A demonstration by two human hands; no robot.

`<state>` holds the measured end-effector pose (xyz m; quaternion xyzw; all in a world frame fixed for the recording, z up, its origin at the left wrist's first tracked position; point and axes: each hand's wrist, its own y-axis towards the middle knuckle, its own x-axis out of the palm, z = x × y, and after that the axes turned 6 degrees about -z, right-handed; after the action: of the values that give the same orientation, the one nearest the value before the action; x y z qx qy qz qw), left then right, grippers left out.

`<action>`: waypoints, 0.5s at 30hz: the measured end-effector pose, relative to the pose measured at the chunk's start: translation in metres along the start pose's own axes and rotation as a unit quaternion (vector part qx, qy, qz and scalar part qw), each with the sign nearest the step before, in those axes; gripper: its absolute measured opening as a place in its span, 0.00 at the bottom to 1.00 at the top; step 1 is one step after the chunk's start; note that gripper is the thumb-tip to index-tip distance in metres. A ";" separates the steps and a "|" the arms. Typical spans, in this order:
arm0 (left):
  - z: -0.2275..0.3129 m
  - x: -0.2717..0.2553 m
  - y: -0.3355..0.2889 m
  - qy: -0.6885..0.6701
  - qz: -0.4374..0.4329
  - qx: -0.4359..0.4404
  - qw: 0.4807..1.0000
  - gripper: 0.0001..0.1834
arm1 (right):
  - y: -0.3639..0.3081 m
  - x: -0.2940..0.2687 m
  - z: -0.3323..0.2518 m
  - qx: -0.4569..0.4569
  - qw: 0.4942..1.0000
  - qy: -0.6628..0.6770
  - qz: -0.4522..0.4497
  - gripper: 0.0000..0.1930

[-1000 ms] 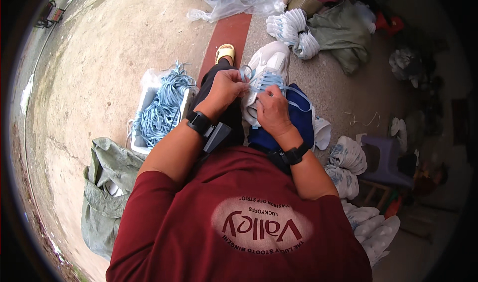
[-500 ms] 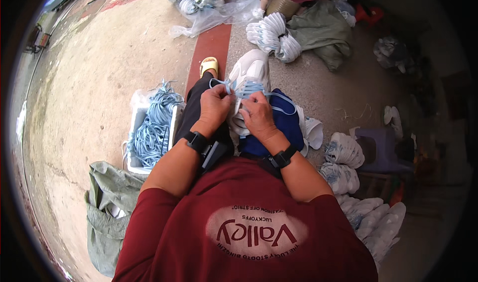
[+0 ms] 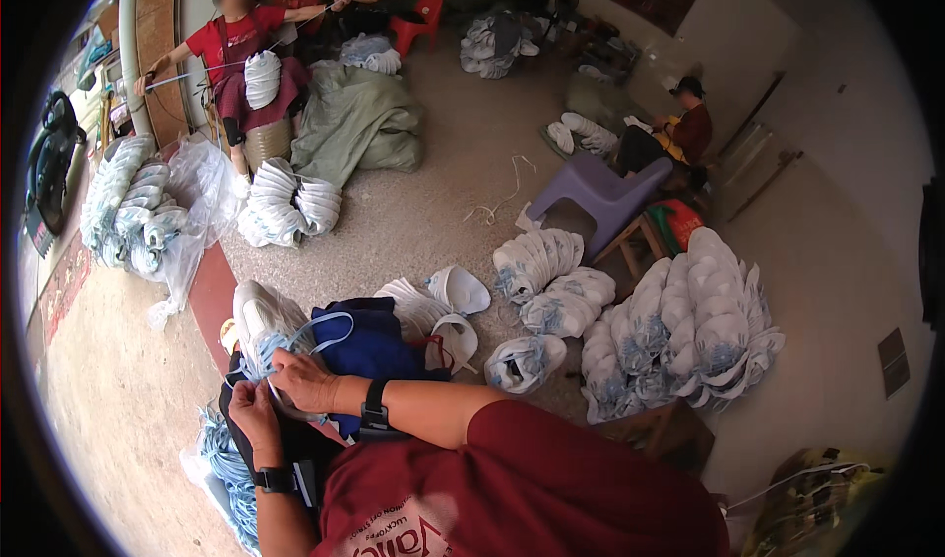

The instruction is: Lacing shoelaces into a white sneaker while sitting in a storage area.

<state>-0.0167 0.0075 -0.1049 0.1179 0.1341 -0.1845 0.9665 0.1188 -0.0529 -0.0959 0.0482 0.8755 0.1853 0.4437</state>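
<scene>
A white shoe upper (image 3: 262, 311) lies over my lap, its toe pointing away from me, with a light blue shoelace (image 3: 342, 319) threaded across its front. My left hand (image 3: 254, 419) is closed in a pinch on the shoelace at the near left of the shoe. Close beside it, my right hand (image 3: 305, 382) is closed at the lacing, fingers bent on the lace; its fingertips are partly hidden. One loop of lace curves out to the right above a dark blue cloth (image 3: 366, 355).
A box of blue laces (image 3: 224, 464) stands at my left. Bundled white shoe uppers (image 3: 679, 321) lie to the right, near a purple chair (image 3: 600, 198). More bundles (image 3: 288, 203) and a green sack (image 3: 359, 129) lie ahead. Co-workers sit farther back, one (image 3: 246, 60) stretching laces.
My view has swung to the right and up, bringing the room and co-workers into sight. Both hands stay at the shoe's lacing, now closer together.
</scene>
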 end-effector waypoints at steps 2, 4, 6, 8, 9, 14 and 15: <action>0.005 0.002 -0.005 0.074 -0.004 0.052 0.996 0.09 | -0.001 0.001 0.000 0.001 1.000 -0.006 0.013 0.06; 0.013 0.000 -0.010 0.149 -0.026 0.108 0.983 0.08 | 0.001 0.003 -0.002 0.046 0.999 0.021 0.004 0.07; 0.026 -0.002 -0.015 0.163 -0.045 0.145 0.975 0.07 | 0.000 0.008 -0.005 0.041 0.998 0.012 0.039 0.07; 0.042 -0.003 -0.016 0.219 -0.057 0.194 0.954 0.06 | 0.000 0.012 -0.010 0.029 0.995 -0.020 0.091 0.07; 0.039 -0.005 -0.014 0.224 -0.059 0.190 0.954 0.06 | 0.002 0.014 -0.013 0.030 0.995 -0.014 0.089 0.07; 0.032 -0.008 -0.013 0.246 -0.047 0.112 0.961 0.05 | 0.013 0.010 -0.024 -0.002 0.989 -0.134 0.069 0.08; 0.030 -0.011 -0.006 0.206 -0.062 0.016 0.976 0.07 | 0.015 0.007 -0.019 -0.056 0.983 -0.166 0.051 0.07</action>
<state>-0.0224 -0.0029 -0.0749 0.1607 0.3344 -0.2177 0.9028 0.0984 -0.0427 -0.0854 0.0982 0.7745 0.2460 0.5745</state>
